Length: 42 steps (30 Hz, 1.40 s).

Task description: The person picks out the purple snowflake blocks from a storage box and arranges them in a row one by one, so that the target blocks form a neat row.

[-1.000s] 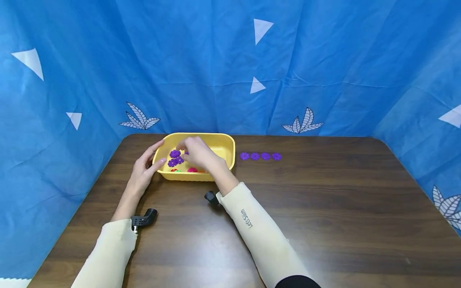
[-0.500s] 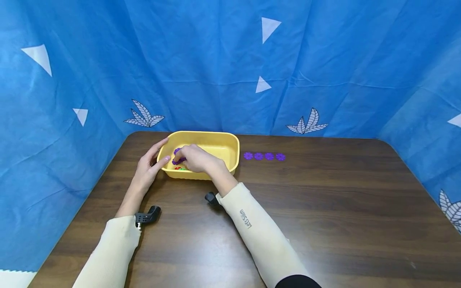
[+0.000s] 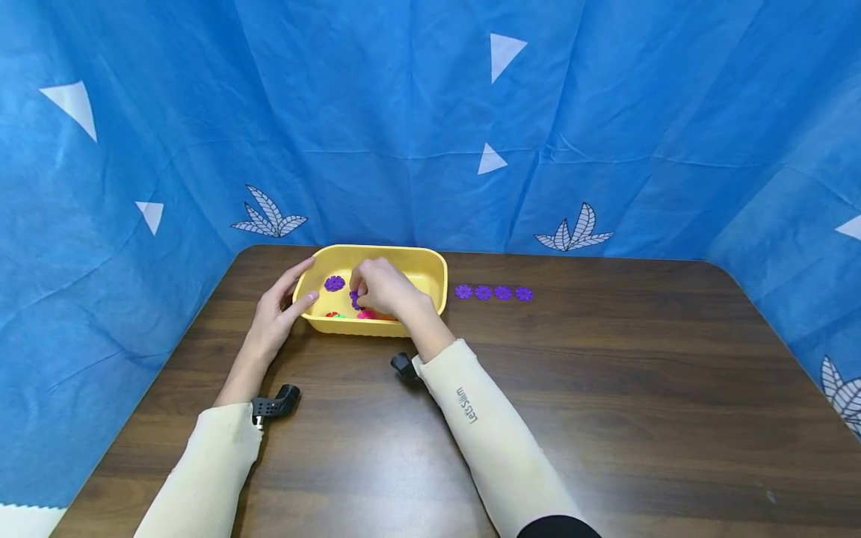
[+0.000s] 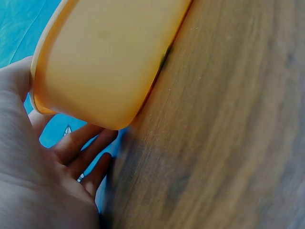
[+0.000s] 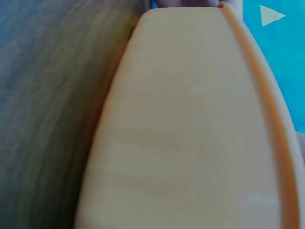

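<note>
A yellow plastic basin (image 3: 410,326) stands near the table's far edge. My left hand (image 3: 274,314) holds its left end, thumb at the rim and fingers along the outside, as the left wrist view also shows (image 4: 62,162). My right hand (image 3: 386,288) is inside the basin, its fingertips pinching a purple snowflake disc (image 3: 356,300) that is partly hidden by the fingers. Another purple disc (image 3: 334,284) lies on the basin floor to the left. Pink (image 3: 366,314) and red-green discs (image 3: 334,315) show along the near wall. In the right wrist view the basin wall (image 5: 181,119) hides the fingers.
Several purple discs (image 3: 493,292) lie in a straight row on the brown wooden table (image 3: 605,388), right of the basin. A blue cloth (image 3: 403,112) with white triangles and leaves hangs behind the table and at its sides.
My right hand reached down among the purple discs, then drew back up and to the right with one at its fingertips. The left hand stays on the basin; the head view shifted slightly.
</note>
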Tool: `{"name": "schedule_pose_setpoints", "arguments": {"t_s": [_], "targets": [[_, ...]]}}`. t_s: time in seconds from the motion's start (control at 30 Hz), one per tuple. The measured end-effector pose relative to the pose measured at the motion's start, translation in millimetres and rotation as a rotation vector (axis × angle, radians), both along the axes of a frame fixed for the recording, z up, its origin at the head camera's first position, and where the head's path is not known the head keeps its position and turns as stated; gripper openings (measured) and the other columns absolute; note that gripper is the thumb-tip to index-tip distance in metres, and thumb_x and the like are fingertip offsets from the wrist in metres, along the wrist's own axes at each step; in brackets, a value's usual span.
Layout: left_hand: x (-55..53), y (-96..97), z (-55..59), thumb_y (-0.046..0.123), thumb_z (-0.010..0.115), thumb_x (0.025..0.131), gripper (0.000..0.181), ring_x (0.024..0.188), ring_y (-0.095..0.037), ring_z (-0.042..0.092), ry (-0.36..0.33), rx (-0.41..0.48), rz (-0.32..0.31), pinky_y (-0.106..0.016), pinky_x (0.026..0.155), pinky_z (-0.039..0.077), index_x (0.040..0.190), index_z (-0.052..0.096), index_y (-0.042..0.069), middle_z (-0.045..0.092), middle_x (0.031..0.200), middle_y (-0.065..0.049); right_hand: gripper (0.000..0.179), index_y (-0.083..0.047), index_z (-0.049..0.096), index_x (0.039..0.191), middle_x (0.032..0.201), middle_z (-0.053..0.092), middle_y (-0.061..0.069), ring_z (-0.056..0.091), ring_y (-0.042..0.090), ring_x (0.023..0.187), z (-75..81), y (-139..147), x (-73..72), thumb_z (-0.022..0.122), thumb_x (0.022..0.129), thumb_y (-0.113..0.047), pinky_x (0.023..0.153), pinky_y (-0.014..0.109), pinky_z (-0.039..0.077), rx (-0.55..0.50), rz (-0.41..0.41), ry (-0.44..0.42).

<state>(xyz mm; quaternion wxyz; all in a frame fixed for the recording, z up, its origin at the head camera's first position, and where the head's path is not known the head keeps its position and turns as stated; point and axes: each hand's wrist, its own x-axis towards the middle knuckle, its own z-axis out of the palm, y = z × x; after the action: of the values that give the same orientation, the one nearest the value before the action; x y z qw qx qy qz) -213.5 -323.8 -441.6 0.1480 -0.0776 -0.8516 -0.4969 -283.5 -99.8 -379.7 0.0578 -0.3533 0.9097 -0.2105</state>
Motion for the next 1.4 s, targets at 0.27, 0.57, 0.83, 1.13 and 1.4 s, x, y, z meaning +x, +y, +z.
{"name": "schedule_pose_setpoints", "arguments": {"t_s": [0.27,0.57,0.83,1.13,1.4], "targets": [[-1.2,2.4,0.4,0.022,0.065,0.104,0.060,0.133,-0.029,0.056,0.001,0.000,-0.018,-0.008,0.102,0.037,0.161,0.046,0.024,0.050,0.162,-0.008,0.021,-0.011,0.080,0.107,0.103,0.075,0.002,0.064,0.013,0.096,-10.1,1,-2.2,0.087,0.088,-0.014,0.088,0.024,0.052,-0.019,-0.024,-0.017],[-3.2,3.8,0.6,0.023,0.065,0.104,0.060,0.136,-0.030,0.055,-0.004,-0.007,-0.015,-0.009,0.103,0.036,0.161,0.046,0.026,0.049,0.163,-0.006,0.014,-0.012,0.080,0.099,0.095,0.073,0.001,0.062,0.013,0.091,-12.7,4,-5.0,0.087,0.087,-0.009,0.084,0.023,0.050,-0.073,-0.042,-0.067],[-1.5,1.9,0.2,0.024,0.065,0.104,0.061,0.137,-0.031,0.054,-0.021,0.005,-0.002,-0.009,0.103,0.036,0.161,0.046,0.026,0.048,0.164,-0.007,0.010,-0.010,0.080,0.094,0.091,0.074,0.004,0.063,0.013,0.088,-9.9,6,-6.0,0.084,0.088,-0.003,0.080,0.020,0.050,-0.148,-0.024,-0.112],[0.6,2.0,-1.1,0.026,0.065,0.104,0.060,0.136,-0.031,0.055,-0.026,-0.005,-0.006,-0.009,0.104,0.037,0.161,0.045,0.028,0.048,0.163,-0.006,0.007,-0.005,0.078,0.095,0.088,0.074,0.004,0.066,0.013,0.084,-6.6,15,-8.5,0.080,0.091,0.000,0.079,0.020,0.052,-0.296,0.006,-0.133],[1.6,0.5,0.2,0.026,0.065,0.105,0.058,0.128,-0.018,0.058,-0.021,0.002,0.006,-0.010,0.101,0.039,0.161,0.047,0.029,0.053,0.159,-0.007,0.017,-0.003,0.077,0.106,0.093,0.076,0.005,0.070,0.017,0.089,6.8,39,-15.9,0.082,0.091,-0.004,0.090,0.028,0.054,-0.407,-0.065,-0.078]]}}
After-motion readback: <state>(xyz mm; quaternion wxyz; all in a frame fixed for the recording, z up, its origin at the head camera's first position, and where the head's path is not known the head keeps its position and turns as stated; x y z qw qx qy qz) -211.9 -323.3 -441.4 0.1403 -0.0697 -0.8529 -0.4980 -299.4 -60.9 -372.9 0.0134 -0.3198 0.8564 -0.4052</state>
